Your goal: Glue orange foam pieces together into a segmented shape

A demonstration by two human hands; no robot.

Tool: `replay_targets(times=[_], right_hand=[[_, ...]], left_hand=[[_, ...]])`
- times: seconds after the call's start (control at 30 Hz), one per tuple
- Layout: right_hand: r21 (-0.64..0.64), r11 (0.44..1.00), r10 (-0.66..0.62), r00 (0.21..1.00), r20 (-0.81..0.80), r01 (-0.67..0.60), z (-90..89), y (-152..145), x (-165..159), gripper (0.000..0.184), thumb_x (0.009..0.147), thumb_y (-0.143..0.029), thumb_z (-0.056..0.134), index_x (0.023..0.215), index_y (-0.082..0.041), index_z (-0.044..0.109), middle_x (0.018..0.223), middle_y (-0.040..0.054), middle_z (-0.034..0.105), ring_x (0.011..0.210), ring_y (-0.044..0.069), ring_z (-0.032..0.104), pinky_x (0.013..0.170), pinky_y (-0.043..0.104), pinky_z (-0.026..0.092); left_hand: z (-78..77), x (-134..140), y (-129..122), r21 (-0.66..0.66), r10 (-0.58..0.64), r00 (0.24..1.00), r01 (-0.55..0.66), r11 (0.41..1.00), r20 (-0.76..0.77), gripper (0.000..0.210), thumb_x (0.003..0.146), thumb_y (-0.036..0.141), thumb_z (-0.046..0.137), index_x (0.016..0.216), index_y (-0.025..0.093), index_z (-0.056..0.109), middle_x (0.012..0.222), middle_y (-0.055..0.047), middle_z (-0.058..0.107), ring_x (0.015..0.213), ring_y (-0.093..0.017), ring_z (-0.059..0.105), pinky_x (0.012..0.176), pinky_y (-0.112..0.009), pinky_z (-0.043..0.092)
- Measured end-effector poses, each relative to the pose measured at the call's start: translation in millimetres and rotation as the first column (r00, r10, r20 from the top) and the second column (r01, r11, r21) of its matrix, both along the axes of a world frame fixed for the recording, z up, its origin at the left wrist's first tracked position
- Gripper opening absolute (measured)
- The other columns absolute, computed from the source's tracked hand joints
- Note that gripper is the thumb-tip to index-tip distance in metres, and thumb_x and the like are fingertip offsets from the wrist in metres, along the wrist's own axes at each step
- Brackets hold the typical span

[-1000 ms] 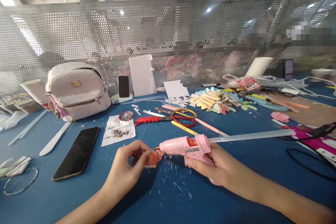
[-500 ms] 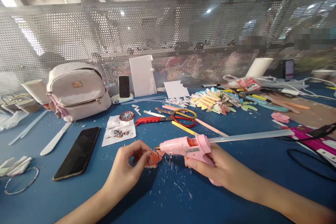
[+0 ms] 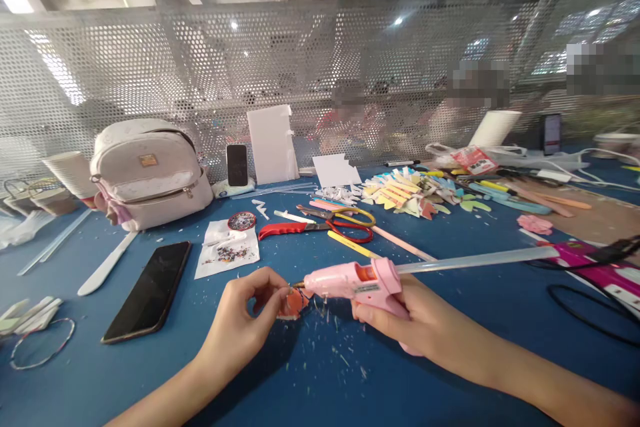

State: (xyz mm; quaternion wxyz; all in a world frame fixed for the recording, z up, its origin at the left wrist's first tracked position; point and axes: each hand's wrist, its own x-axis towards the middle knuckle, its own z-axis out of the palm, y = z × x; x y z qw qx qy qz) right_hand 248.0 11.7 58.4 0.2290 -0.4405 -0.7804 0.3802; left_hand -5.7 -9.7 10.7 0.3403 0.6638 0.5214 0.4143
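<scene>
My right hand (image 3: pixel 395 310) is wrapped round the handle of a pink hot glue gun (image 3: pixel 345 280). A long clear glue stick (image 3: pixel 475 259) sticks out of the gun's back end. The nozzle points left, right by the fingertips of my left hand (image 3: pixel 253 307). Those fingers pinch a small orange piece (image 3: pixel 294 305) with a dark line on it; part of it is hidden behind the fingers, and I cannot tell its exact kind. Whether the nozzle touches it is not clear. Thin glue strands and small scraps lie on the blue table (image 3: pixel 320 373) below.
Beyond my hands lie red-handled scissors (image 3: pixel 357 225), a red cutter knife (image 3: pixel 283 230) and a heap of paper cutouts (image 3: pixel 405 192). A black phone (image 3: pixel 149 293) and a white backpack (image 3: pixel 150 173) are on the left. At right is a magenta power strip (image 3: pixel 595 267) with black cables.
Almost nothing differs. Both hands, the glue gun and the orange piece keep nearly the same places; the nozzle tip appears very slightly lower.
</scene>
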Motion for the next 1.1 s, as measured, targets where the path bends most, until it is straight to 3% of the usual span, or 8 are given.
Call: replay_targets(times=[0.57,0.77,1.1], right_hand=[[-0.03,0.999,0.033,0.999,-0.035,-0.034,4.9,-2.5,-2.8,0.033,0.09,-0.046,0.06,0.111,-0.025,0.076,0.072,0.0019,0.064,0.061,0.017,0.048,0.06,0.026,0.045],[-0.044,0.998,0.044,0.999,-0.018,-0.044,4.6,-1.9,-2.5,0.031,0.091,-0.043,0.06,0.11,-0.025,0.076,0.062,-0.0004,0.054,0.054,0.014,0.04,0.051,0.023,0.039],[-0.049,0.999,0.024,1.0,-0.004,-0.024,4.1,-3.0,-2.6,0.034,0.092,-0.047,0.059,0.111,-0.024,0.076,0.066,0.0007,0.057,0.058,0.016,0.044,0.054,0.024,0.04]], left_hand=[[-0.3,0.6,0.2,0.009,0.007,1.0,-0.007,1.0,0.018,0.03,0.094,0.042,0.055,0.076,0.02,0.066,0.072,-0.002,0.071,0.066,-0.016,0.063,0.063,-0.025,0.046],[-1.9,-0.8,0.2,0.011,0.005,1.0,-0.005,1.0,0.017,0.03,0.094,0.042,0.055,0.077,0.02,0.066,0.073,-0.002,0.071,0.067,-0.016,0.064,0.063,-0.026,0.046],[-2.1,-0.8,-0.2,0.012,0.005,1.0,-0.005,1.0,0.007,0.03,0.095,0.041,0.055,0.077,0.02,0.066,0.073,-0.001,0.071,0.067,-0.016,0.063,0.063,-0.026,0.045]])
